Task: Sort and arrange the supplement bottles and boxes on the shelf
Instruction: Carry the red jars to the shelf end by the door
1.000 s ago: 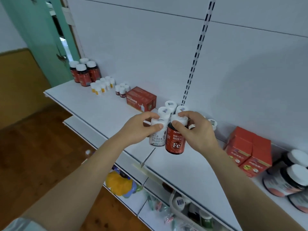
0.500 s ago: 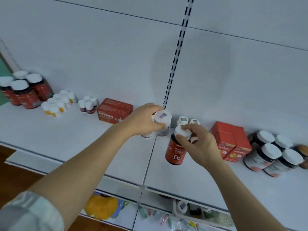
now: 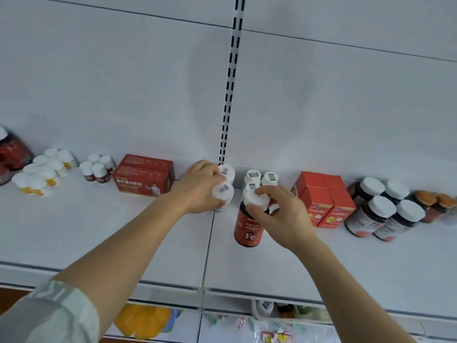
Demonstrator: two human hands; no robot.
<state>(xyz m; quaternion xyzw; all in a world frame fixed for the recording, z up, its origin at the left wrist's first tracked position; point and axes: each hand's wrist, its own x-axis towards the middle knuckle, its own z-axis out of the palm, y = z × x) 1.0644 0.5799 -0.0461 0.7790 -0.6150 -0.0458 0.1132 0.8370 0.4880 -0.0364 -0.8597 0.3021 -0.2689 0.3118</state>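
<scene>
My left hand (image 3: 197, 191) curls round a white-capped bottle (image 3: 223, 194) standing on the white shelf (image 3: 99, 231), just in front of another white-capped bottle (image 3: 226, 171) by the back panel. My right hand (image 3: 284, 216) pinches the white cap of a red "Fe" bottle (image 3: 247, 231), held upright at the shelf surface. Three small white-capped bottles (image 3: 259, 179) stand just behind it. A dark red box (image 3: 143, 177) lies left of my left hand.
Orange-red boxes (image 3: 324, 201) and large dark bottles with white caps (image 3: 385, 214) stand to the right. Small white-capped bottles (image 3: 42, 172) and dark red jars (image 3: 12, 152) fill the far left. A lower shelf (image 3: 272, 328) holds mixed items.
Both hands moved back toward the rear of the shelf. The left hand set its white-capped bottle down near the back panel; the red Fe bottle came lower, next to the small bottles.
</scene>
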